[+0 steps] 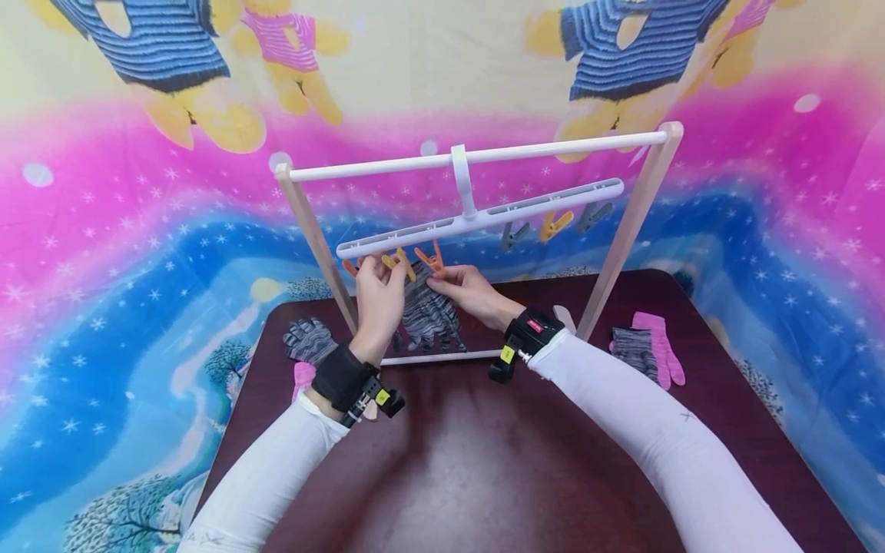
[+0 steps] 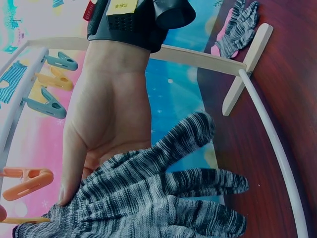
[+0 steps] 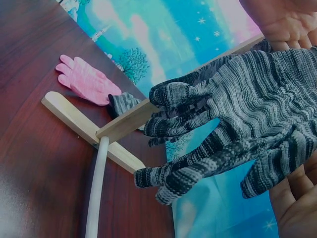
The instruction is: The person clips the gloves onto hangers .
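My left hand (image 1: 380, 303) pinches a yellow clothespin (image 1: 411, 269) under the left, lower arm of a white clip hanger (image 1: 415, 234). Below it a black-and-grey striped knit glove (image 1: 429, 311) hangs with its fingers down. My right hand (image 1: 477, 296) holds the glove's cuff edge between thumb and fingers, close to an orange clothespin (image 1: 432, 259). In the left wrist view the right thumb lies on the glove (image 2: 133, 198) near its cuff. Further striped glove fingers (image 3: 173, 96) show behind the front glove in the right wrist view.
The hanger hooks over the rod (image 1: 567, 146) of a wooden stand on the dark table (image 1: 470, 461). Grey and yellow clothespins (image 1: 553, 225) dangle from its raised right arm. Striped and pink gloves lie on the left (image 1: 309, 339) and right (image 1: 660, 349) of the table.
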`<state>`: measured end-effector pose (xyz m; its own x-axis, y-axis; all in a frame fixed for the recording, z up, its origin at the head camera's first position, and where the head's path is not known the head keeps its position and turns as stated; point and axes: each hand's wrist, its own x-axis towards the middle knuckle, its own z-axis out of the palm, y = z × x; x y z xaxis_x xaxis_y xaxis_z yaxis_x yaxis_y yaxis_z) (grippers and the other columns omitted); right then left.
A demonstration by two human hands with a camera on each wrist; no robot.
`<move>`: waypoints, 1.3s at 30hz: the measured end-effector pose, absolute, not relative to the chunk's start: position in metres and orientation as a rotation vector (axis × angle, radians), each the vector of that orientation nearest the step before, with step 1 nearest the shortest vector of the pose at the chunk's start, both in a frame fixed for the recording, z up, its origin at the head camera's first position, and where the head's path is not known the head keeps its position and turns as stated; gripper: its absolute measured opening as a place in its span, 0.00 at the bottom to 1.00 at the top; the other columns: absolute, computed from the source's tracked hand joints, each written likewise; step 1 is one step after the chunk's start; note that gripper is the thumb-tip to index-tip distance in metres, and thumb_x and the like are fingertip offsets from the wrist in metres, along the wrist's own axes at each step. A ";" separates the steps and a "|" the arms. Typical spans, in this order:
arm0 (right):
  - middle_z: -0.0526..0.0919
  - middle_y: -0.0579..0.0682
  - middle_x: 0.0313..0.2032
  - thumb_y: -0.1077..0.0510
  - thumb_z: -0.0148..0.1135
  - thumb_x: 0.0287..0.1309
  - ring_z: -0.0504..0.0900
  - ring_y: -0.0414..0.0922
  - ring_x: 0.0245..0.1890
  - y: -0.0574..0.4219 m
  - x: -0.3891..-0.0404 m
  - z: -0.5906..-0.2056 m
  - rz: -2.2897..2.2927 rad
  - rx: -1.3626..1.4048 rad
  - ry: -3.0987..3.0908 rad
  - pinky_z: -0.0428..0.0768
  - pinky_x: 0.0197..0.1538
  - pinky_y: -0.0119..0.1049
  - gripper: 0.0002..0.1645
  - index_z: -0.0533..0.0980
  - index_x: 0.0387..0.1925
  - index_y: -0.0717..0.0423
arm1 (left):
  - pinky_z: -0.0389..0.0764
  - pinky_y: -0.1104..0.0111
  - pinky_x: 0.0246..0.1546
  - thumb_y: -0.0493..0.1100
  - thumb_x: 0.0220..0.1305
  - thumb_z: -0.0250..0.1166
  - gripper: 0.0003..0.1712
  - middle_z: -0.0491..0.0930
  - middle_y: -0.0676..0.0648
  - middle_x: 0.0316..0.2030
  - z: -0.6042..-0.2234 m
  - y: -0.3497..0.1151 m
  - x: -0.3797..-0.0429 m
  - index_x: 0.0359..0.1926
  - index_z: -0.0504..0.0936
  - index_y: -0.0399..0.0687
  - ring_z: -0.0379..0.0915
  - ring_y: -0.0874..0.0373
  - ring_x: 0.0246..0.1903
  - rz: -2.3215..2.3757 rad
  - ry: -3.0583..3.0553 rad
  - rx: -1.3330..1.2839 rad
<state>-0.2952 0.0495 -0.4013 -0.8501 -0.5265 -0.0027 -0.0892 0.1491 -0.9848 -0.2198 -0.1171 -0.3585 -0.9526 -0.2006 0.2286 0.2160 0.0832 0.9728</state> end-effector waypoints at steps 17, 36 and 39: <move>0.81 0.53 0.55 0.54 0.55 0.74 0.74 0.41 0.41 0.054 -0.294 -0.407 -1.737 -0.582 2.127 0.74 0.45 0.35 0.19 0.77 0.59 0.60 | 0.70 0.56 0.70 0.42 0.77 0.52 0.31 0.71 0.35 0.68 -0.366 -0.123 -0.216 0.75 0.59 0.37 0.68 0.46 0.70 -1.882 -2.226 0.081; 0.85 0.59 0.49 0.56 0.57 0.73 0.85 0.46 0.47 0.063 -0.293 -0.417 -1.694 -0.699 2.252 0.81 0.59 0.49 0.17 0.80 0.54 0.63 | 0.66 0.59 0.43 0.48 0.76 0.55 0.34 0.75 0.40 0.55 -0.381 -0.130 -0.208 0.77 0.57 0.48 0.68 0.49 0.42 -1.567 -2.461 0.023; 0.85 0.60 0.50 0.55 0.58 0.73 0.85 0.55 0.51 0.066 -0.292 -0.423 -1.672 -0.694 2.279 0.81 0.58 0.47 0.17 0.80 0.53 0.62 | 0.69 0.56 0.47 0.48 0.75 0.55 0.35 0.74 0.39 0.60 -0.382 -0.131 -0.206 0.78 0.56 0.50 0.71 0.48 0.47 -1.572 -2.482 0.025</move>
<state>-0.2924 0.0656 -0.4230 -0.8612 -0.5001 0.0905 -0.2364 0.2365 -0.9424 -0.2065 -0.1311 -0.3825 -0.9792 -0.1224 0.1619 0.0940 0.4333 0.8964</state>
